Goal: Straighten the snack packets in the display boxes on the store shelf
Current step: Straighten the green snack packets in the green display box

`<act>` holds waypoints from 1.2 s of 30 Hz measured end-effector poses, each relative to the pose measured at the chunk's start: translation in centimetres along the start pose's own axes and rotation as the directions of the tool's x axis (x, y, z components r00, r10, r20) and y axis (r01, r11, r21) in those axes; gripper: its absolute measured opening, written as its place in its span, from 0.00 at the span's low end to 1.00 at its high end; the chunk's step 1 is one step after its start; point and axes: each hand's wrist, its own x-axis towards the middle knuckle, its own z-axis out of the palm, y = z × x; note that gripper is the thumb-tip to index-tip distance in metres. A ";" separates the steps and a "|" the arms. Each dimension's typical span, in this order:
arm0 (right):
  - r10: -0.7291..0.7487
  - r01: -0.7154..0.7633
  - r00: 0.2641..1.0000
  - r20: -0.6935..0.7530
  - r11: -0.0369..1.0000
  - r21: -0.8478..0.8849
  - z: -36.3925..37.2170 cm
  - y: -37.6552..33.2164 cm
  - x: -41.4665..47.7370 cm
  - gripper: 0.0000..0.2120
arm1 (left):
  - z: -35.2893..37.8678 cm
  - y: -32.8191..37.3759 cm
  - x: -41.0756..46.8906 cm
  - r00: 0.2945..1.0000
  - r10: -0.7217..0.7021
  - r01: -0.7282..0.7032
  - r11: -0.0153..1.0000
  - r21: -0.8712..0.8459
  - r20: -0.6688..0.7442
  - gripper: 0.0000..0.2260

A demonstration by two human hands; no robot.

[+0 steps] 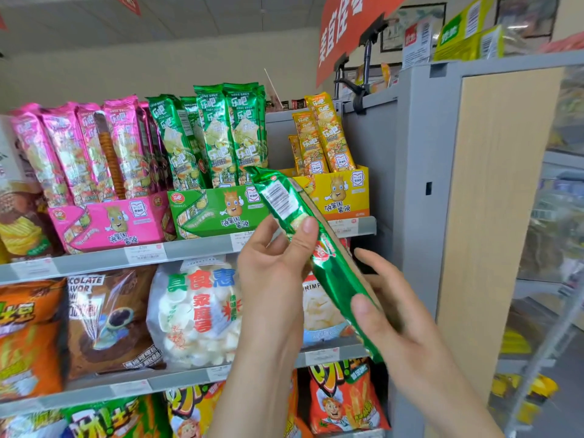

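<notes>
- In both hands, clear of the boxes: one long green packet, slanting from upper left down to lower right, barcode side towards the camera.
- Gripped about mid-length by the left hand, thumb curled onto the packet's face, fingers behind it.
- Pinched near the lower end by the right hand, thumb on top, fingers stretched out underneath.
- Upper tip of the packet in front of the place where the green box and yellow box meet.
- Side by side on the top shelf: pink box, green box, yellow box.
- Crowded into the pink box, tops leaning left: pink packets.
- Standing in the green box: boxed green packets, those on the right nearly upright, those on the left tilted.
- Only a few yellow packets in the yellow box, tops tilted left, gathered at its left side.
- On the shelves below: larger snack bags, standing in rows.
</notes>
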 end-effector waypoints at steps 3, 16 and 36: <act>0.048 -0.054 0.994 0.094 0.996 0.066 -0.2 -0.6 0.2 0.15 | -0.3 0.4 0.1 0.999 -0.041 0.042 0.998 -0.039 0.025 0.27; 0.132 -0.101 0.985 -0.112 0.964 0.244 1.7 0.2 0.1 0.21 | -0.5 -1.2 -2.1 0.977 -0.090 0.071 0.992 0.102 0.191 0.26; -0.276 0.216 0.957 -0.092 0.884 -0.414 1.5 -0.2 -2.8 0.20 | -2.7 -1.2 -6.0 0.993 -0.058 0.054 0.997 0.048 0.101 0.12</act>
